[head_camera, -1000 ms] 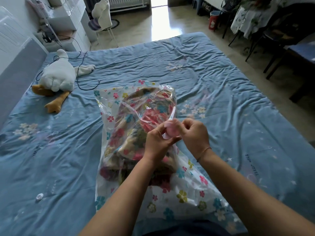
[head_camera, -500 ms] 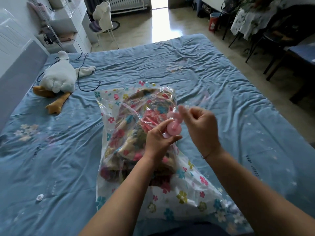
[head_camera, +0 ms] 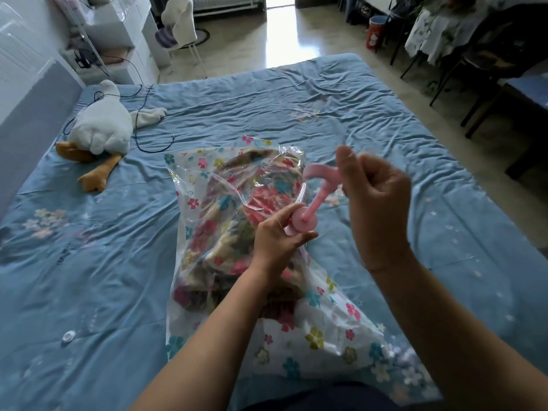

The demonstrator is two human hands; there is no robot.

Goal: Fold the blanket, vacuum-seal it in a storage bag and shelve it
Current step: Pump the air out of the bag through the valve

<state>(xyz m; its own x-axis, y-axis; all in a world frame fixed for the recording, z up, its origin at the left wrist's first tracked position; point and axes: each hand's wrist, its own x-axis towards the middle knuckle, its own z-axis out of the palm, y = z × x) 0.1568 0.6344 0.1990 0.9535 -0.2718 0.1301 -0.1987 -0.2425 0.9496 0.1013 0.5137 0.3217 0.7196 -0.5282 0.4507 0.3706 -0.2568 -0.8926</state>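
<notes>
Blue bed [head_camera: 296, 108], storage bag [head_camera: 311, 330], pink pump [head_camera: 315, 200], goose [head_camera: 100, 129]

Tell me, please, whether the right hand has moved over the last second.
Yes. Against the storage bag, the right hand has risen and swung rightward, away from the left hand, which holds the pink pump.

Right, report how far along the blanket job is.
Done: the floral blanket is inside the flower-printed clear plastic storage bag. In hand: the left grip holds the pink plastic hand pump by its base, the right grip by its handle. Left: the bag looks puffy and lies on the blue bed sheet, unshelved.
</notes>
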